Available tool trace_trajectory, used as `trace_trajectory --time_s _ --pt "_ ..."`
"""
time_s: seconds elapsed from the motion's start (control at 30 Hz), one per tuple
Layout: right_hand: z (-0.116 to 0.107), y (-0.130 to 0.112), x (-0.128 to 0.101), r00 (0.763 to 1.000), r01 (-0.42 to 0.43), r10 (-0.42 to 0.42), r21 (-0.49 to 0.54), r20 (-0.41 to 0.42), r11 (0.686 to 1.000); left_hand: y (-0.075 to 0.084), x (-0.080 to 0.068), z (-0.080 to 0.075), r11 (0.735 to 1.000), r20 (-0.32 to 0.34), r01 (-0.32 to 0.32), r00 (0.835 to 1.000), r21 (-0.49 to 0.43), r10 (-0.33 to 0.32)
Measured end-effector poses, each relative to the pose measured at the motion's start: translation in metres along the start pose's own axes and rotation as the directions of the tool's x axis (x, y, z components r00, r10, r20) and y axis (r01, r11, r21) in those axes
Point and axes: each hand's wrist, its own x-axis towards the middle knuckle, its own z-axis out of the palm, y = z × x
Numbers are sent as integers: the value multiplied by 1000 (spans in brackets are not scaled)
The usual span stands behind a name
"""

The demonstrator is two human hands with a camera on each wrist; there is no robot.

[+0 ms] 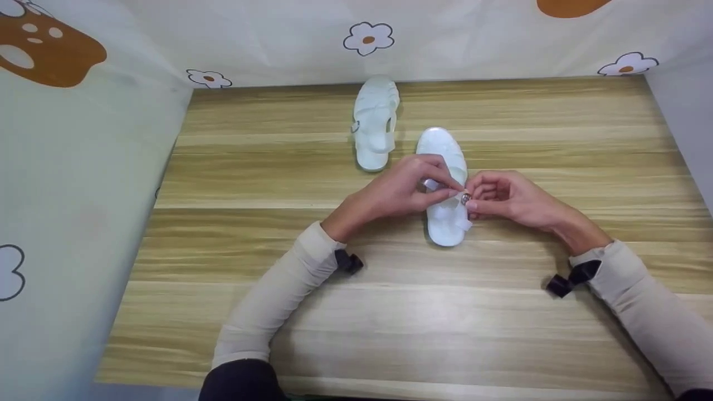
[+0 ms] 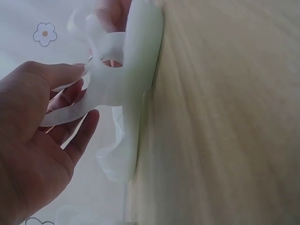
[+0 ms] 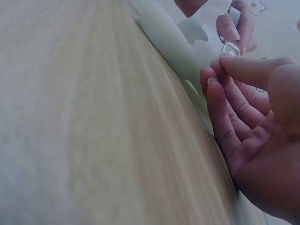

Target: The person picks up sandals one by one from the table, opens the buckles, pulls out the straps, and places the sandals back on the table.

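A white sandal (image 1: 440, 142) lies sole down on the wooden table, its toe pointing away from me. At its right side, my right hand (image 1: 512, 199) pinches the small metal buckle (image 3: 230, 48) between thumb and index finger, the other fingers curling below. My left hand (image 1: 409, 186) reaches across the sandal and pinches the pale strap (image 2: 68, 115) near that buckle. In the left wrist view the strap runs between thumb and fingers. Whether its end is threaded through the buckle, I cannot tell.
A second white sandal (image 1: 372, 117) lies farther back and to the left, near the patterned wall cloth (image 1: 278, 44). Wood-grain tabletop (image 1: 418, 317) stretches in front of the hands. Black camera mounts (image 1: 568, 281) sit on both wrists.
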Motion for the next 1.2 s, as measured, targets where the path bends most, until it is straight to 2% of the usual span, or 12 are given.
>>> trace_trajectory --time_s 0.17,0.33,0.5,0.6,0.73,0.9,1.0,1.2 --pt "-1 0 -1 1000 -24 24 -14 -12 1000 -2 1 -4 1000 -113 6 994 28 -3" --pt "-1 0 -2 999 -29 28 -17 -19 999 -2 3 -3 993 -156 38 988 110 -21" --pt "-1 0 -1 999 -22 22 -7 -28 1000 1 2 -1 974 -196 110 978 198 -70" --pt "-1 1 -1 999 -22 22 -1 -36 1000 4 2 -2 963 -216 170 968 208 -124" --pt "0 1 -1 997 -40 40 -4 -63 999 6 2 -2 950 -183 265 955 162 -235" --pt "0 -1 0 991 -87 80 -61 -107 994 5 -1 1 909 -136 379 924 175 -359" --pt "0 -2 1 987 -113 102 -82 -126 990 4 -2 3 900 -117 402 915 168 -387" --pt "4 -8 2 973 -151 137 -62 -184 987 8 -2 6 906 -109 402 914 129 -390"
